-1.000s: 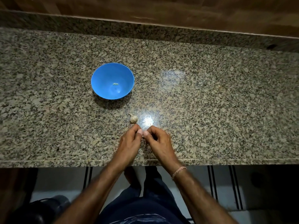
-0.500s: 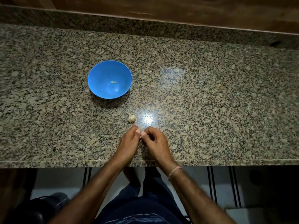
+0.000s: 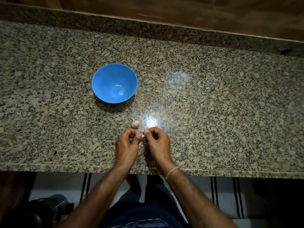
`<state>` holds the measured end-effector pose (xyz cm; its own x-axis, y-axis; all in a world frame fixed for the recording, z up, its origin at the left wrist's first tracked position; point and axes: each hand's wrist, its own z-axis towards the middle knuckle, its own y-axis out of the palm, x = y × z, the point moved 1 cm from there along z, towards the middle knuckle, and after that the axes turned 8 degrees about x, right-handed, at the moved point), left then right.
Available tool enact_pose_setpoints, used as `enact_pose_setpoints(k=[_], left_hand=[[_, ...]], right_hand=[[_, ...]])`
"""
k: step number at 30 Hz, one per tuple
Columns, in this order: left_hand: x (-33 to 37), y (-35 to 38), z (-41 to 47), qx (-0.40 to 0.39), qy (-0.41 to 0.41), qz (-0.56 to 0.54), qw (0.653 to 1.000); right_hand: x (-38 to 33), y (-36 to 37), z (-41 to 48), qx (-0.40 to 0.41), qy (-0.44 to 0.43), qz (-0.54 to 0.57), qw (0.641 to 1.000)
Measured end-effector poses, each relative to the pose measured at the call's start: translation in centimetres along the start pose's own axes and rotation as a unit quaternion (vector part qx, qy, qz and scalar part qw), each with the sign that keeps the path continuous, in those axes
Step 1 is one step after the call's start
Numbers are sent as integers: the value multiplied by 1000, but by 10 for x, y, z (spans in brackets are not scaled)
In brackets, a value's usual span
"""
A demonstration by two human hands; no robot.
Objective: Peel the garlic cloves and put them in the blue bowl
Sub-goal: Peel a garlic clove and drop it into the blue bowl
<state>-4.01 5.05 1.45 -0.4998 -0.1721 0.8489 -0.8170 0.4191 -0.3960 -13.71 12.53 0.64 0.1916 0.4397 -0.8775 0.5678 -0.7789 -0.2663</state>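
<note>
Though little of it showed, a garlic clove (image 3: 142, 135) sat pinched between the curled fingers and thumb tips of the left hand (image 3: 127, 145) and right hand (image 3: 157, 143), just on the near side of the garlic bulb (image 3: 135, 123) on the granite counter (image 3: 213, 112). The blue bowl (image 3: 102, 89), holding one peeled clove (image 3: 118, 86), stood farther off to the left. Peeling cleanly probably called for a steady left pinch while the right thumbnail lifted the skin in strips — without crushing the flesh.

Both forearms reach forward, the left hand (image 3: 127, 146) and right hand (image 3: 158, 143) curled knuckles-up, their thumbs and forefingers meeting to pinch 1 small pale piece (image 3: 142, 136) between them.
</note>
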Motion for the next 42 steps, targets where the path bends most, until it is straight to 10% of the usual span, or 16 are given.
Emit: enact_pose_setpoints(k=[7, 18, 22, 25, 39, 42], left_hand=[[-17, -9, 7, 13, -35, -23, 999], [-3, 2, 9, -112, -324, -293, 893], [-20, -2, 8, -65, -68, 29, 995], [-19, -6, 6, -30, 40, 133, 990], [-21, -5, 0, -20, 58, 145, 987], [-21, -4, -1, -50, 17, 103, 993]], right_hand=[[-13, -3, 35, 30, -155, -188, 969], [-4, -23, -2, -77, -58, 3, 995], [4, -29, -3, -50, -65, -106, 991], [7, -30, -4, -49, -69, -161, 983], [1, -15, 1, 6, -28, -281, 959], [3, -25, -1, -24, 48, -141, 989]])
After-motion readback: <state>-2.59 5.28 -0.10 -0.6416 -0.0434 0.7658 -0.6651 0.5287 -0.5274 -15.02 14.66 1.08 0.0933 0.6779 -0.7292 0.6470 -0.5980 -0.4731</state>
